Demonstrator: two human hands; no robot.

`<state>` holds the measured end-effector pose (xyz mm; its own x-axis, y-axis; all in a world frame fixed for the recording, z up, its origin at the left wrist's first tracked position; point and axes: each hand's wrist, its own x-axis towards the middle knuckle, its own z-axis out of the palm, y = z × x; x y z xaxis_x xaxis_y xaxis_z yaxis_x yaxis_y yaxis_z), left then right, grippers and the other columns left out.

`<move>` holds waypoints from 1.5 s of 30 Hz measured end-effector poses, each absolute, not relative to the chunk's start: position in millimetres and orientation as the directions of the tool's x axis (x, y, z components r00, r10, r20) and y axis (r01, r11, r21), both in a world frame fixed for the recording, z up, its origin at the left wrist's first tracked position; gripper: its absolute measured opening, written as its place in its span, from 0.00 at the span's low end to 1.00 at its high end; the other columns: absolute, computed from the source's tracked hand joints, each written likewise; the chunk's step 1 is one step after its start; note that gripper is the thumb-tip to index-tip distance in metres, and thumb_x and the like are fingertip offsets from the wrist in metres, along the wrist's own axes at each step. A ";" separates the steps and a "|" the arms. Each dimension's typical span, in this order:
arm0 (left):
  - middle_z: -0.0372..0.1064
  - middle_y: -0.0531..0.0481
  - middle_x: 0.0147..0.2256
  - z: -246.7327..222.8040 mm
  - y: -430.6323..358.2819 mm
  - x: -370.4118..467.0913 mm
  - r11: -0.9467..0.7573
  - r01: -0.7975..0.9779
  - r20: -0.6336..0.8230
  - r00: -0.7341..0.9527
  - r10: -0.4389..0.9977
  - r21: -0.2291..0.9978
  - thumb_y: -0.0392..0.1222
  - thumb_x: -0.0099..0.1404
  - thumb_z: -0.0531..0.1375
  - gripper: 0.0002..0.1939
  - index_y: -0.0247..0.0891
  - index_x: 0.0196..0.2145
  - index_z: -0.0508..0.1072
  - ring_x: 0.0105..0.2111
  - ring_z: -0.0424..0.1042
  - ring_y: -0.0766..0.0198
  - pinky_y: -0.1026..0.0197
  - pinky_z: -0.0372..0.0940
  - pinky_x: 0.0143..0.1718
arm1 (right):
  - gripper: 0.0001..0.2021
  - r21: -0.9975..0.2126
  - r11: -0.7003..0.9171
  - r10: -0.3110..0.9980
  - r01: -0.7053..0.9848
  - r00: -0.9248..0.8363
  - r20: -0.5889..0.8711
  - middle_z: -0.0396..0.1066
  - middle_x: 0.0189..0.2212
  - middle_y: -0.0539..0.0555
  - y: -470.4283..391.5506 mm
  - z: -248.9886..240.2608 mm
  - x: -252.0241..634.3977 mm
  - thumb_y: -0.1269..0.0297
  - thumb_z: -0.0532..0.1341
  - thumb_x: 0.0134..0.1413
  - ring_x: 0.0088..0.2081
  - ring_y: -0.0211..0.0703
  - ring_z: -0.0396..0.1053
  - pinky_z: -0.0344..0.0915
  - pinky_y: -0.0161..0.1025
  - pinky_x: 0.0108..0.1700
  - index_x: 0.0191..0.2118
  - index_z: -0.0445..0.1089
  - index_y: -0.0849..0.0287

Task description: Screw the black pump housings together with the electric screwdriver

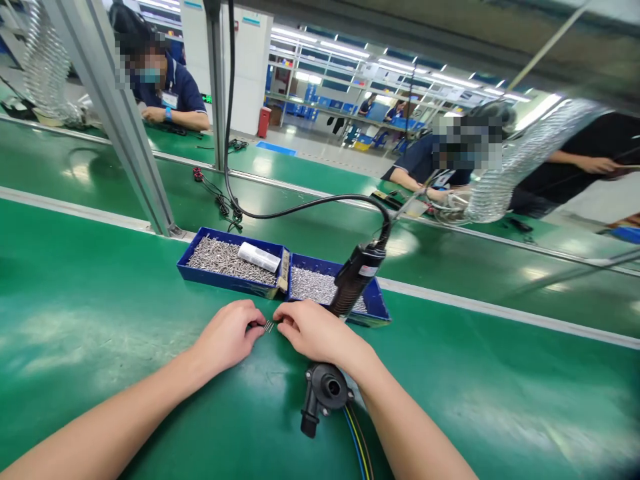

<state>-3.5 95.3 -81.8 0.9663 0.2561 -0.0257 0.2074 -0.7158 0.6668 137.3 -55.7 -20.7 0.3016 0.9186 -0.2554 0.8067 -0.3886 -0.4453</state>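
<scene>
My left hand (231, 333) is closed in a pinch on several thin silver screws (269, 326), which stick out from its fingertips just above the green bench. Facing it, my right hand (315, 330) has its fingers curled and thumb drawn in, close to the screw ends. Whatever may be between those fingertips is too small to make out. Below my right wrist lies a black pump housing (330, 387) with a round port, a side spout and coloured wires (357, 440). A black electric screwdriver (356, 280) hangs behind my right hand on its cable.
A blue bin of long screws (227, 259), with a white tube (259, 257) on top, stands beside another blue bin of small metal parts (313, 285). A metal post (125, 127) rises at left. Two co-workers sit across the bench near silver ducts (520, 160).
</scene>
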 end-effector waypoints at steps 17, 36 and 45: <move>0.71 0.51 0.35 -80.8 90.6 -10.4 -0.761 0.182 0.021 0.968 0.249 0.623 0.30 0.65 0.60 0.05 0.39 0.35 0.72 0.36 0.70 0.58 0.60 0.60 0.37 | 0.08 -0.396 -0.447 0.867 0.802 0.280 -0.412 0.77 0.28 0.44 -129.6 59.9 116.2 0.65 0.75 0.49 0.29 0.38 0.68 0.52 0.35 0.29 0.36 0.79 0.52; 0.66 0.36 0.64 -100.4 -9.4 6.0 0.296 -0.122 0.112 0.992 0.050 0.947 0.43 0.54 0.75 0.42 0.39 0.63 0.64 0.62 0.68 0.46 0.43 0.63 0.65 | 0.07 -0.655 -0.404 0.914 0.639 0.311 -0.260 0.71 0.26 0.48 -149.4 58.2 170.7 0.61 0.62 0.63 0.27 0.38 0.69 0.65 0.33 0.31 0.41 0.71 0.60; 0.79 0.47 0.31 -51.8 -20.6 -13.9 0.496 -0.091 -0.066 0.955 0.290 0.863 0.45 0.49 0.77 0.33 0.37 0.46 0.65 0.28 0.78 0.59 0.62 0.70 0.30 | 0.23 -0.845 -0.319 0.944 0.430 0.226 -0.241 0.71 0.25 0.48 -146.0 44.8 184.1 0.40 0.61 0.66 0.25 0.38 0.71 0.65 0.33 0.28 0.42 0.66 0.60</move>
<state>-13.9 -20.6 -51.8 0.9548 0.2898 -0.0655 -0.0914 0.4963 0.8633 184.1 -146.0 44.8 0.2258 0.9439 -0.2410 0.4301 -0.3185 -0.8447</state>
